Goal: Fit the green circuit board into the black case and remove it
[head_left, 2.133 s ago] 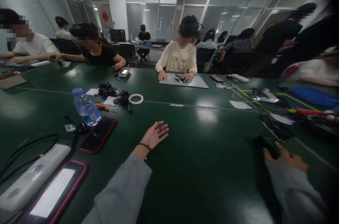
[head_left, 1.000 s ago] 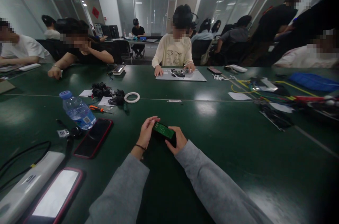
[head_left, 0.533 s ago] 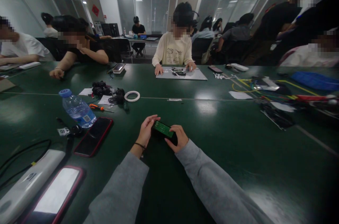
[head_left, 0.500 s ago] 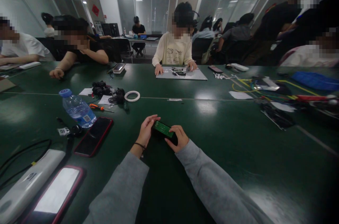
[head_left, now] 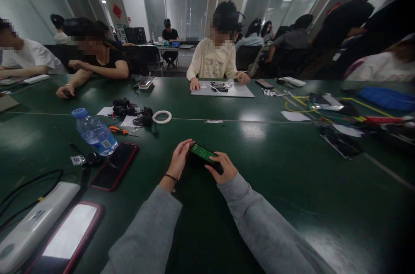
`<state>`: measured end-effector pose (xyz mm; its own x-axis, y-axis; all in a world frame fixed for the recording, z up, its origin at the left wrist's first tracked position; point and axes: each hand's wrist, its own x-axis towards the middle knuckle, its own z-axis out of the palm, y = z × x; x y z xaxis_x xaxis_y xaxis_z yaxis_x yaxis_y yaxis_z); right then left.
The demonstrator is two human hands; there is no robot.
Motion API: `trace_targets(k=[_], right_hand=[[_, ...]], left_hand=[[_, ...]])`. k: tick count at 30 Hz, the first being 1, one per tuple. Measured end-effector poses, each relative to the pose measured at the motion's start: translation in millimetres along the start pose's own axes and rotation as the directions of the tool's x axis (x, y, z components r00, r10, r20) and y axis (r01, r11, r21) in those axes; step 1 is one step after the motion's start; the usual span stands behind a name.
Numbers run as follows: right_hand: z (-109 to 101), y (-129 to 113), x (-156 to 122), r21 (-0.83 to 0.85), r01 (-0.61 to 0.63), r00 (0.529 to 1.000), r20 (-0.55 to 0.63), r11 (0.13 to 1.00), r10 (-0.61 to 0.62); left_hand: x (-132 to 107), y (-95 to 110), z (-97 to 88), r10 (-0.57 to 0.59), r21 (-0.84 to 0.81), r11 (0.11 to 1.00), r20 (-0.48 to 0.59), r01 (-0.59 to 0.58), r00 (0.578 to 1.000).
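Note:
Between my two hands is a small green circuit board (head_left: 202,152) set in a black case, tilted so its face shows to me. My left hand (head_left: 179,158) grips its left end, with fingertips at the upper corner and a dark band round the wrist. At the right end, my right hand (head_left: 224,167) is closed on the case, thumb below and fingers along the top edge. The underside of the case is hidden from me. Below it lies the dark green tabletop (head_left: 201,222).
A water bottle (head_left: 94,132), a red-edged phone (head_left: 115,167), a pink-edged phone (head_left: 69,235) and a white device (head_left: 39,222) lie left. Beyond are an orange screwdriver (head_left: 123,131), cables (head_left: 142,117) and a white ring (head_left: 161,117). A person (head_left: 214,58) sits opposite.
My right hand has shifted slightly right, and the circuit board has moved a little to the right and up with it. My left hand has barely moved.

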<state>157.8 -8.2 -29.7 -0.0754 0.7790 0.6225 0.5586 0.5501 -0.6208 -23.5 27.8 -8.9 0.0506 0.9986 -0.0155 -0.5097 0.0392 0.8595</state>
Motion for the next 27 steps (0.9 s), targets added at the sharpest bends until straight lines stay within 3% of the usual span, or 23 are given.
trace_targets(k=[2,3,5,8,9,11,17,23,27], right_hand=[[0.3,-5.1,2.6,0.198,-0.219,0.974,-0.021,0.956,0.227],[1.3,-8.0,4.1,0.335,-0.333,0.936,0.004,0.882,0.352],[5.6,-14.2,6.9,0.614,-0.512,0.82,0.139,0.601,0.556],[16.0,-23.2,7.6,0.821,-0.564,0.665,0.391,0.086,0.636],[19.5,-25.9,6.9,0.835,-0.549,0.64,0.444,-0.03,0.627],[24.4,-30.6,5.1,0.838,-0.524,0.621,0.498,-0.151,0.605],[22.3,-35.9,4.3,0.817,-0.55,0.64,0.547,-0.176,0.54],[20.9,-26.0,3.6,0.776,-0.606,0.632,0.604,-0.177,0.485],[26.3,-20.5,1.7,0.769,-0.628,0.65,0.602,-0.119,0.463]], left_hand=[[-1.5,2.2,2.1,-0.057,-0.046,0.997,0.009,0.058,0.998],[-2.7,2.9,3.2,-0.094,-0.066,0.993,0.033,0.096,0.995],[-5.9,3.3,5.8,-0.161,-0.083,0.982,0.125,0.172,0.979],[-11.2,2.2,9.0,-0.193,-0.051,0.976,0.258,0.213,0.947],[-12.6,1.7,9.5,-0.19,-0.04,0.977,0.274,0.208,0.943],[-14.2,1.3,9.7,-0.183,-0.026,0.98,0.268,0.197,0.946],[-14.3,4.5,10.1,-0.16,-0.021,0.985,0.238,0.169,0.958],[-15.4,6.1,11.2,-0.137,-0.035,0.988,0.211,0.147,0.968],[-13.5,4.2,9.3,-0.113,0.007,0.993,0.156,0.114,0.981]])
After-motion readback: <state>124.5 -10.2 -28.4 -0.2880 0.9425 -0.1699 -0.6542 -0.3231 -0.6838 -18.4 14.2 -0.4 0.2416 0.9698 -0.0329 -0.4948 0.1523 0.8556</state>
